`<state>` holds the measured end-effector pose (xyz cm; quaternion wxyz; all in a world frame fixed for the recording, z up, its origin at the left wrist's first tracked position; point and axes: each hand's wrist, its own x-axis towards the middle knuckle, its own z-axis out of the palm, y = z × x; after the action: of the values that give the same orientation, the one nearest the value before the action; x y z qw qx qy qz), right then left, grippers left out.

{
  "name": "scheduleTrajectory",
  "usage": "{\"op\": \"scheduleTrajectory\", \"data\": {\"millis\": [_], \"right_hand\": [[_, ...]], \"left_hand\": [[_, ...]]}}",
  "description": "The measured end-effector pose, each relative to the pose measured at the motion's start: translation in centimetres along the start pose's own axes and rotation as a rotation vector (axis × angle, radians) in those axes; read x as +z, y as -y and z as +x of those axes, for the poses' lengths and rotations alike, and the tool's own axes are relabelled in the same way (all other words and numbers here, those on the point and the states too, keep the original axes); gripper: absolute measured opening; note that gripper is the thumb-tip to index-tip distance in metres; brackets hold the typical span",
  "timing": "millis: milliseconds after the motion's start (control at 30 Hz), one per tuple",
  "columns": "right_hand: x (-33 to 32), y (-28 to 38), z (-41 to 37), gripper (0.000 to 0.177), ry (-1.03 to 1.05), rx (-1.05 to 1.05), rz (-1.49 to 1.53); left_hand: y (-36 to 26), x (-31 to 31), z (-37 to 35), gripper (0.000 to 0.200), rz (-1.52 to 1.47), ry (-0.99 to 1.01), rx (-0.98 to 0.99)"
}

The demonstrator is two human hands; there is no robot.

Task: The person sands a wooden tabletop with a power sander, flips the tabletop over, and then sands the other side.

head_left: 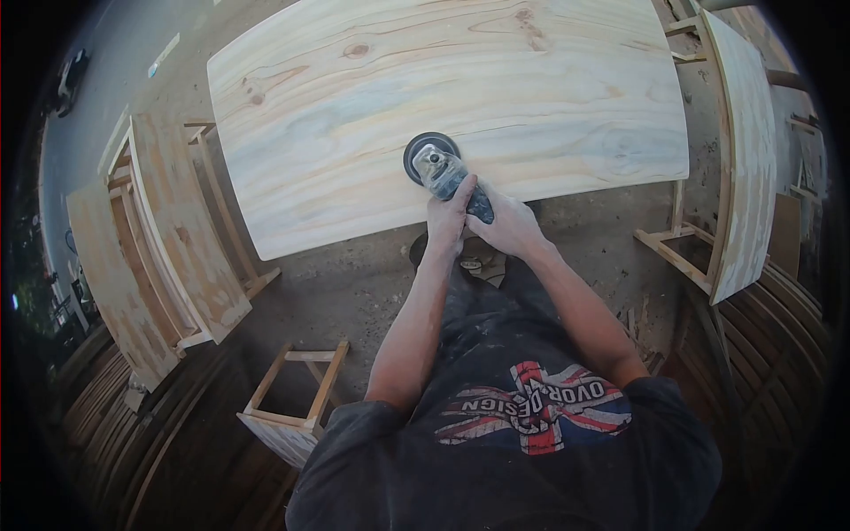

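An angle grinder point(441, 170) with a round dark disc at its far end rests on a pale wooden tabletop point(354, 115), near the edge closest to me. The disc appears to lie flat against the boards. My left hand point(449, 219) is closed around the left side of the tool's body, its thumb on top. From the right, my right hand point(513, 226) grips the rear of the dark body. Both hands look dusty. The undersides of the fingers are hidden. Knots and grain lines show in the wood.
Wooden tables lie on their sides at the left point(190, 226) and right point(744, 150). Close by on the left is a small wooden stool frame point(297, 389). Long stacked boards point(761, 354) lie at the lower right, with more at the lower left. Beneath is a dusty concrete floor point(328, 301).
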<state>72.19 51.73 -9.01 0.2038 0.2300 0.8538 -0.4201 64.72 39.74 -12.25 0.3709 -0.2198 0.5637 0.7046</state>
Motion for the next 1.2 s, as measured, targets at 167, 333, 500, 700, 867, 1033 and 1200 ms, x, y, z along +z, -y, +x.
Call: {"op": "scheduleTrajectory", "data": {"millis": [167,333,500,700,867,1033,1200], "right_hand": [[-4.7,-6.1,-2.8,0.082,-0.064,0.102,0.051],[-7.8,-11.7,-4.9,0.079,-0.162,0.160,0.105],[-10.9,-17.1,-7.3,0.075,-0.257,0.239,0.272],[-10.6,-23.4,-8.9,0.072,-0.550,0.227,0.379],[-7.3,-18.5,-6.6,0.070,-0.472,0.135,0.359],[-1.1,-7.5,-2.8,0.072,-0.228,0.032,0.254],[5.8,3.8,2.2,0.087,-0.002,-0.128,0.030]], "left_hand": [[3.9,7.2,-0.3,0.034,0.125,0.077,-0.070],[5.9,14.0,-1.0,0.037,0.226,0.151,-0.121],[10.2,20.1,0.0,0.045,0.350,0.302,-0.112],[12.5,25.9,0.7,0.051,0.600,0.444,-0.077],[9.6,19.7,0.5,0.049,0.537,0.345,-0.053],[3.2,6.8,0.1,0.043,0.252,0.175,-0.058],[-3.0,-7.0,0.0,0.042,0.055,-0.043,-0.042]]}}
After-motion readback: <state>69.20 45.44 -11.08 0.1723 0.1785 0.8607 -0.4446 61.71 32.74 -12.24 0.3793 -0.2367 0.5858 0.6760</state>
